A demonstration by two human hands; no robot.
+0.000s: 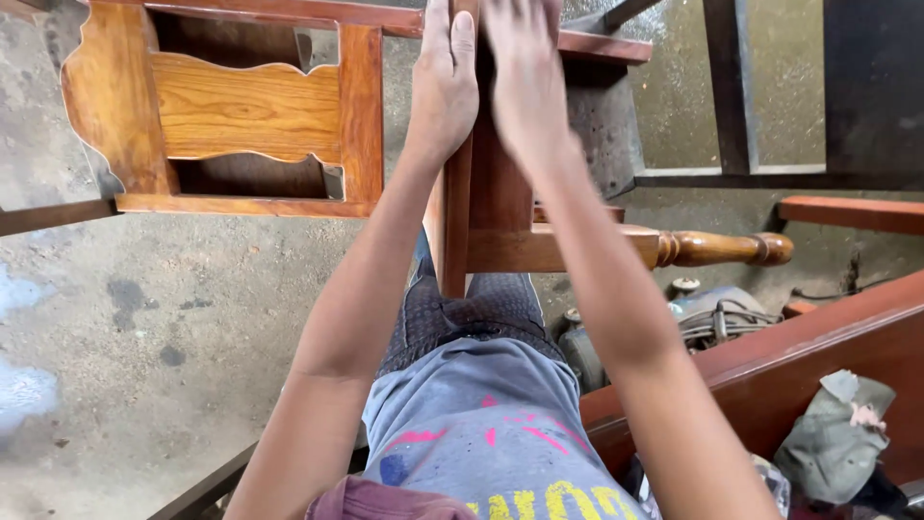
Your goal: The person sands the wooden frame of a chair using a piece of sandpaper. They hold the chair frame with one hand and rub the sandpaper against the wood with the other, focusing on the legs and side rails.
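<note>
Your left hand lies flat w/ fingers together on the upright wooden chair frame btwn your knees; right hand is blurred, open palm on the same rail. Nothing's gripped, so the frame could tip toward the turned leg

Grey concrete floor with dark stains, reddish-brown wooden beam at lower right, crumpled grey cloth resting against the beam, coiled cable near a grey machine housing, dark frame bars upper right.
</note>
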